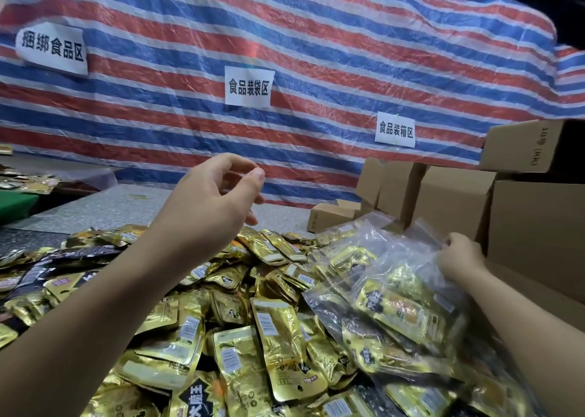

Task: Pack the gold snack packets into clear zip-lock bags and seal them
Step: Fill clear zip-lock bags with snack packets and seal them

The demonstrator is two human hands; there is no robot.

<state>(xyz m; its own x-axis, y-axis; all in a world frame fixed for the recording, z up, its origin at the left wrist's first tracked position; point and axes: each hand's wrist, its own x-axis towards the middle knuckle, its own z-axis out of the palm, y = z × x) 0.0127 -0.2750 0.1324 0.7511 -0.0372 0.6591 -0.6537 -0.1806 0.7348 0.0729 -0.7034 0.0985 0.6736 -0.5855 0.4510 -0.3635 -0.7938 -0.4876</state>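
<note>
A big heap of gold snack packets covers the near table. To the right lie several clear zip-lock bags filled with gold packets. My right hand pinches the upper edge of a clear zip-lock bag at the far right of the pile. My left hand hovers above the heap, raised, with fingers loosely curled and nothing in it.
Brown cardboard boxes stand stacked at the right, one large box right beside my right hand. A grey speckled table top shows beyond the heap. A striped tarp with paper signs hangs behind. More packets lie far left.
</note>
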